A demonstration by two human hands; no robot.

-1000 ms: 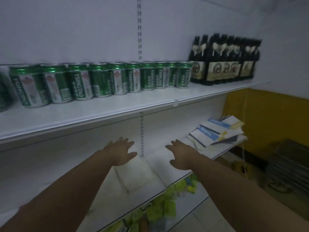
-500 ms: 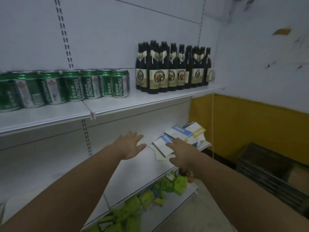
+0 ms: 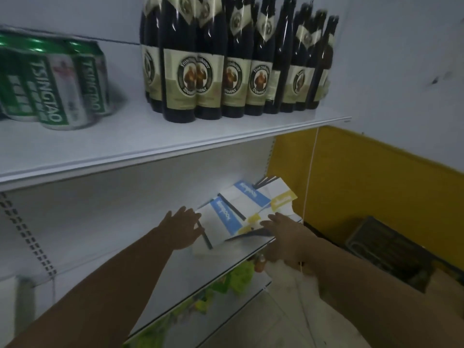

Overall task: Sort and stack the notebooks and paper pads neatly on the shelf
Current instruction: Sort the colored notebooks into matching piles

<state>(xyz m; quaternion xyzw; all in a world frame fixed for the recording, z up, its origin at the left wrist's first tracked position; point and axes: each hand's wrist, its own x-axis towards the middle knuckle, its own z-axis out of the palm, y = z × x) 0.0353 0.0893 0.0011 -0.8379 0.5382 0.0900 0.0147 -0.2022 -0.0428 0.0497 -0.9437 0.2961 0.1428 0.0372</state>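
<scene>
On the middle shelf point(image 3: 195, 275), at its far right end near the yellow wall point(image 3: 364, 187), sits the whole job, and I judge it barely begun. The upper shelf point(image 3: 175, 136) carries dark bottles point(image 3: 226, 79) and green cans point(image 3: 55, 89), none of it my concern. Green packets point(image 3: 238, 277) lie on the level below.

The notebooks point(image 3: 241, 209) are a loose fan, not a stack. White covers with blue or yellow bands overlap at different angles, some corners lifted, and one lower edge juts towards the shelf front. Nothing is squared or sorted by colour yet, so gathering, aligning and stacking all remain to be done.

My left hand point(image 3: 184, 229) reaches to the left edge of the fan, its fingers point(image 3: 193, 214) straight and spread, touching or just short of the lowest cover and gripping nothing. My right hand point(image 3: 283, 229) lies flat over the front right corner of the pile, fingers extended on the yellow-banded cover. I cannot tell whether the thumb is tucked underneath. As I read it, the two hands bracket the pile, ready to push it together.
</scene>
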